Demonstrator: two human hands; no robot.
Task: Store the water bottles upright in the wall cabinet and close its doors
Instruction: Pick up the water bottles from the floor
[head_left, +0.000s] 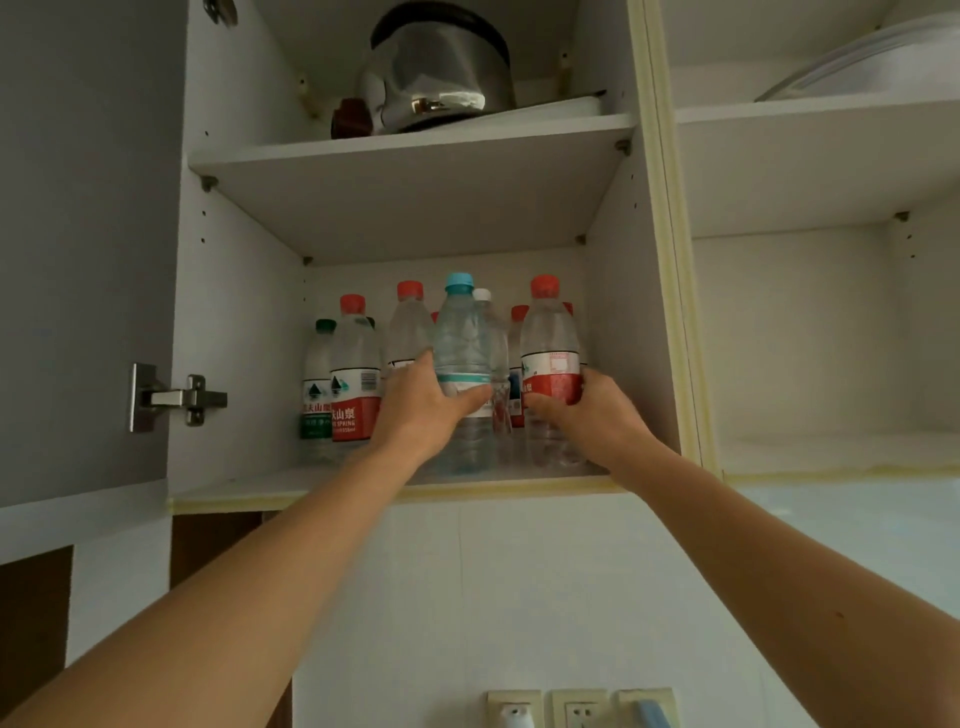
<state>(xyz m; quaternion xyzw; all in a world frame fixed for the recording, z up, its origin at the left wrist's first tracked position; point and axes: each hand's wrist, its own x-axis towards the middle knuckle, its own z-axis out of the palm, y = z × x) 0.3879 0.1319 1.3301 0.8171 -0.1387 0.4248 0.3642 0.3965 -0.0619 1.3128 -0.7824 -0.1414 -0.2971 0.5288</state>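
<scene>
Left hand (415, 400): wrapped round the blue-capped bottle (462, 364) at its label, thumb across the front.
Right hand (582, 405): curled round the red-labelled bottle (550, 358) — thumb on the label's lower edge.
Held bottles: both upright, set at the front of the lower shelf (234, 486) of the wall cabinet (234, 312).
Other bottles: stood upright behind and to the left — a green-capped bottle (318, 384), a red-capped bottle (356, 374), and several more partly hidden.
Upper shelf: a steel kettle (436, 73) is kept there.
Left door (83, 260): swung open, its hinge (176, 399) exposed.
Wall below: three sockets (579, 709) are seen.
</scene>
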